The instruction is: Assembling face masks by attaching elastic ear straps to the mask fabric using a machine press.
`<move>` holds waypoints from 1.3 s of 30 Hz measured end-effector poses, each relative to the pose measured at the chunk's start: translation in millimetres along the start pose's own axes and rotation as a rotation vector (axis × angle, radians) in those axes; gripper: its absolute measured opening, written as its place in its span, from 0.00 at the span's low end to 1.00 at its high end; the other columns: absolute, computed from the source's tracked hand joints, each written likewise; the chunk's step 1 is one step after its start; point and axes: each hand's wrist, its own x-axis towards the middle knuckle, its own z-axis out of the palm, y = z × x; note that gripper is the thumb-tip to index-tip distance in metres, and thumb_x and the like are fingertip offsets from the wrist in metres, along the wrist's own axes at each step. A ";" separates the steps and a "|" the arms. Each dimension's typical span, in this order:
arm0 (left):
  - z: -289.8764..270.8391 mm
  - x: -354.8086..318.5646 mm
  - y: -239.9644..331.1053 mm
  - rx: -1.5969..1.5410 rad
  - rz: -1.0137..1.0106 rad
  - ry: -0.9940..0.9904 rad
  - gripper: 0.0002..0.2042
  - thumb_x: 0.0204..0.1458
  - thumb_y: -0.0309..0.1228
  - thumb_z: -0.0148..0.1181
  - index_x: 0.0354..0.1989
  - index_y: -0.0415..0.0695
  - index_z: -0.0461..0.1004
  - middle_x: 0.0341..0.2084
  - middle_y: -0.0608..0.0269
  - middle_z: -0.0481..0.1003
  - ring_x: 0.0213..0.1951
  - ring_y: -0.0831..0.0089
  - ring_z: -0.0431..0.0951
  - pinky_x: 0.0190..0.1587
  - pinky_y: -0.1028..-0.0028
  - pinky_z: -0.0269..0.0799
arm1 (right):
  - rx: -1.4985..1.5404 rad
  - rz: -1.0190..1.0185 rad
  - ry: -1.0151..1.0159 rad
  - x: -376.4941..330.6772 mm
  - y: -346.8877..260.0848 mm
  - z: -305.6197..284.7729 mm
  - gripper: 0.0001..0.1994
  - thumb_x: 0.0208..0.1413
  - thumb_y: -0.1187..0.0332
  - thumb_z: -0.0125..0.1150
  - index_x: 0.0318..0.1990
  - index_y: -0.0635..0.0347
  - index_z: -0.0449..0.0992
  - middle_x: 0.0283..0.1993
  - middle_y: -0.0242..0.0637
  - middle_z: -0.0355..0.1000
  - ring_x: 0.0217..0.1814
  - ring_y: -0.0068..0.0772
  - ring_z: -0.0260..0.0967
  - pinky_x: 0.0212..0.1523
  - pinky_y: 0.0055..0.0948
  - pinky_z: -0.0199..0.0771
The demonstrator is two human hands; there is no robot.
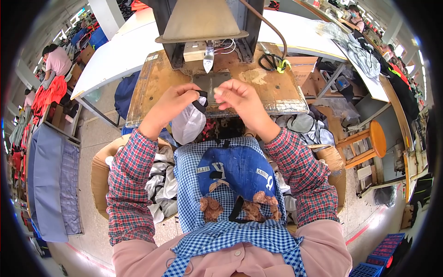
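My left hand (174,105) is closed at the front edge of the worn wooden worktop, pinching a white fabric piece (189,123) by its black band (200,105). The white cloth hangs below the fingers, over the edge. To its right, apart from the cloth, my right hand (241,98) has thumb and fingertips pressed together; whatever may be between them is too small to tell. Just beyond both hands, a pointed clear bulb (209,61) hangs under a beige hood (201,21) above a dark plate (214,81) on the worktop (152,78).
Black-handled scissors (272,61) lie on the worktop's right side. Cardboard boxes of white and black fabric pieces stand at the left (102,173) and right (333,159) of my lap. White tables (115,55) flank the machine. A wooden stool (376,139) is at right; other people sit farther off.
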 end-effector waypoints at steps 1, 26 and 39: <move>-0.8 0.2 0.0 -0.013 0.006 -0.028 0.13 0.56 0.34 0.53 0.42 0.36 0.74 0.33 0.71 0.73 0.37 0.84 0.69 0.42 0.83 0.64 | -0.116 -0.005 0.000 -1.7 2.1 3.5 0.08 0.60 0.67 0.61 0.41 0.61 0.74 0.34 0.28 0.73 0.36 0.16 0.70 0.36 0.19 0.74; 8.3 -4.8 5.0 -0.087 -0.011 -0.058 0.14 0.56 0.34 0.53 0.43 0.37 0.75 0.33 0.71 0.74 0.35 0.84 0.70 0.40 0.82 0.65 | -0.369 0.029 -0.100 -10.6 11.6 1.2 0.09 0.58 0.67 0.62 0.38 0.65 0.77 0.32 0.30 0.76 0.31 0.16 0.71 0.34 0.19 0.73; -3.8 16.7 1.3 0.081 0.020 0.012 0.13 0.56 0.34 0.53 0.42 0.36 0.74 0.32 0.72 0.73 0.36 0.85 0.68 0.41 0.82 0.64 | 0.045 0.089 -0.020 9.7 7.7 -3.8 0.06 0.58 0.65 0.59 0.35 0.57 0.74 0.32 0.25 0.71 0.35 0.17 0.69 0.38 0.21 0.74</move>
